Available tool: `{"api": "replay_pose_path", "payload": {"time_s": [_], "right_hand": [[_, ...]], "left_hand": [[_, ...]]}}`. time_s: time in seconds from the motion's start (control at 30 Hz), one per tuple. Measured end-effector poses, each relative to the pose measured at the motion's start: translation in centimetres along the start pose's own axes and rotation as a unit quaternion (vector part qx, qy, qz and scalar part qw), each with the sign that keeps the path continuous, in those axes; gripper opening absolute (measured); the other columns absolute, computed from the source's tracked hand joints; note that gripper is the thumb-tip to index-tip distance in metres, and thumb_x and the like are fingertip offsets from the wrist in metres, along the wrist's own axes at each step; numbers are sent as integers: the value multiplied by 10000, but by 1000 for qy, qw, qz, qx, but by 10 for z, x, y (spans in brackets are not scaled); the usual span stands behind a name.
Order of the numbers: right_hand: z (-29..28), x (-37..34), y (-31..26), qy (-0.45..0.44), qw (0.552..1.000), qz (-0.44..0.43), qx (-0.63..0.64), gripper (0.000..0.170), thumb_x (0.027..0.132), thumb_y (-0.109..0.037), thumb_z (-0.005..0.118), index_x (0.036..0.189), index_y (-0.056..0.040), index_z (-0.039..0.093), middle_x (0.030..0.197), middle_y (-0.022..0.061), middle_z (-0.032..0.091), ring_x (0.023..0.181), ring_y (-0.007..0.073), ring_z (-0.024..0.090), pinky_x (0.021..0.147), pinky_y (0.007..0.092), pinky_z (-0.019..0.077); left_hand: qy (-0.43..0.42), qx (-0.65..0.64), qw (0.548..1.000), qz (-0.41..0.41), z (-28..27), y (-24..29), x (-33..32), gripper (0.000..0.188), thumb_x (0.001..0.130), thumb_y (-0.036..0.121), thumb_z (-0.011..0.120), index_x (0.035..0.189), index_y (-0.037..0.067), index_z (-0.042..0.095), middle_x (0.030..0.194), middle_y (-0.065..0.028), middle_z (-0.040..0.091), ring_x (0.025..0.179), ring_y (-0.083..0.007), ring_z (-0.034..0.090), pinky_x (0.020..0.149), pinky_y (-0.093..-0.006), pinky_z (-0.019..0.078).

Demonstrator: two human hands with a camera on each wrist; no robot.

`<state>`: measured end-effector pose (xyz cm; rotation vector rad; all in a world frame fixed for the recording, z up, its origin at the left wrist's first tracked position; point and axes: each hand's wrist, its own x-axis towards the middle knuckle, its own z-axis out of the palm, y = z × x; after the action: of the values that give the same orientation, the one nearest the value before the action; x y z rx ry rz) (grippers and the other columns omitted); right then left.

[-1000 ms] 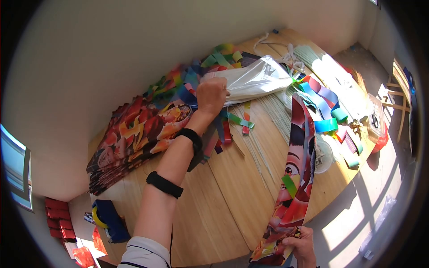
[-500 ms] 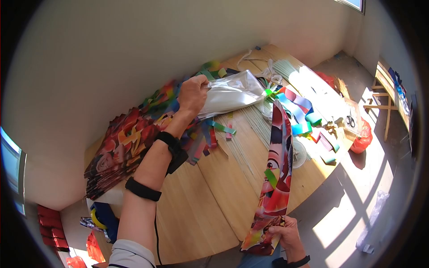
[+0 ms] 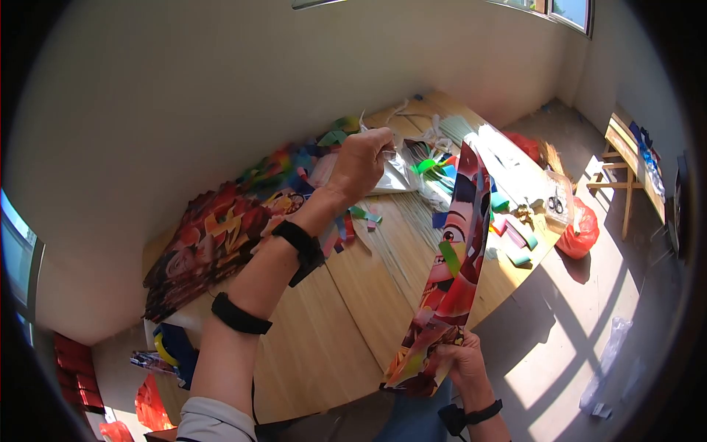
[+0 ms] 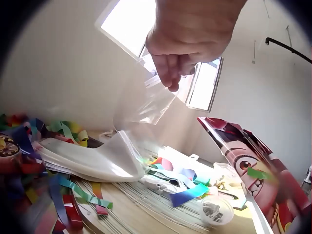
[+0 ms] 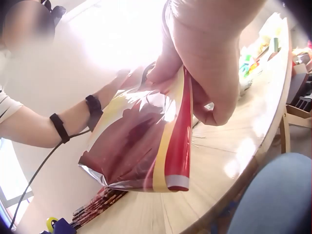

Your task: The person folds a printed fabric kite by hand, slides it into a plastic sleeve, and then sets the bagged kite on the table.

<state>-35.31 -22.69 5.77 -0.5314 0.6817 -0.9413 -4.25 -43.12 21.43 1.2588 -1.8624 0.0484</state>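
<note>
My left hand (image 3: 359,166) is raised over the back of the table, fingers curled, pinching a thin clear plastic bag (image 4: 155,108). The bag hangs from the fingertips down to a pile of clear bags (image 4: 100,160) on the table. In my right hand (image 3: 464,362), at the front edge, is the lower end of a long folded sheet (image 3: 458,254) of glossy print. The sheet shows a cartoon face with a large eye and carries a green strip (image 4: 257,173). It stands up at a slant, thumb on one side and fingers behind.
A fanned stack of similar printed sheets (image 3: 199,247) lies at the table's left, with colourful ribbon strips (image 3: 276,171) behind it. Thin pale sticks (image 3: 401,239) lie mid-table. A tape dispenser (image 3: 177,352) stands at the left edge; scissors (image 3: 556,205) rest in a box at the right.
My left hand has drawn the clear bag up from the pile, first leftward, then up and right. The right hand keeps its hold on the printed sheet, and the head view has shifted.
</note>
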Motion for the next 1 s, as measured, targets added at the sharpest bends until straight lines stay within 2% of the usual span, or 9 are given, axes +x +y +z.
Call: {"api": "replay_pose_path", "payload": {"time_s": [0.07,0.23,0.33,0.5,0.6,0.7,0.8,0.9,1.0], "right_hand": [[9,2,-8,2,1000,-13,28,395,715,148,669,1098,55,688,1040,124,744,897,193,717,862,342,573],[10,20,-24,-46,995,-36,84,443,748,148,638,1169,11,660,1079,96,726,965,195,702,887,342,563],[20,45,-45,-72,989,-63,109,442,769,95,691,1194,-16,643,1119,83,709,962,209,701,866,355,580],[38,77,-103,-128,984,-117,49,367,788,104,664,1138,-8,670,1025,76,730,893,168,706,809,312,565],[44,98,-128,-139,978,-153,1,344,797,90,670,1124,-15,676,1001,68,732,863,154,705,784,300,560],[42,131,-147,-163,971,-169,-40,332,802,83,671,1117,-22,681,988,64,734,856,140,702,782,296,556],[49,159,-154,-170,969,-172,-54,314,798,74,680,1094,-30,690,968,63,734,838,134,697,772,295,554],[56,182,-149,-155,970,-176,-63,274,797,56,685,1059,-24,696,939,64,724,795,155,690,742,304,557],[44,206,-161,-177,964,-195,-41,418,745,121,595,1148,8,608,992,83,680,846,204,681,773,329,572]], "left_hand": [[47,-45,998,-16,2,22,-7,99,849,-115,583,906,-35,592,797,-161,654,752,-213,671,709,-315,515],[46,-45,997,31,9,51,-18,56,865,-67,628,892,-33,593,836,-164,651,770,-321,669,696,-352,518],[-24,-22,998,52,15,68,-21,61,867,-37,650,887,-38,592,827,-159,639,764,-314,667,689,-357,517],[-41,-134,989,50,31,89,-17,39,872,-21,639,875,-30,601,819,-177,616,757,-339,644,680,-384,502],[-57,-86,992,73,40,90,-9,36,880,-30,616,910,-28,596,825,-192,619,758,-340,651,688,-384,511],[-42,-95,993,50,52,88,-1,27,908,-24,587,934,-30,583,815,-201,614,747,-355,637,697,-379,512],[-34,-182,983,23,53,88,4,23,870,-30,591,868,-30,568,831,-230,609,756,-430,597,678,-435,480],[-50,-163,985,39,58,86,12,71,938,-17,571,989,-24,620,818,-179,634,735,-237,654,717,-338,516],[10,-189,982,15,66,77,12,94,929,-23,586,1002,-13,645,836,-139,662,757,-172,660,726,-316,522]]}}
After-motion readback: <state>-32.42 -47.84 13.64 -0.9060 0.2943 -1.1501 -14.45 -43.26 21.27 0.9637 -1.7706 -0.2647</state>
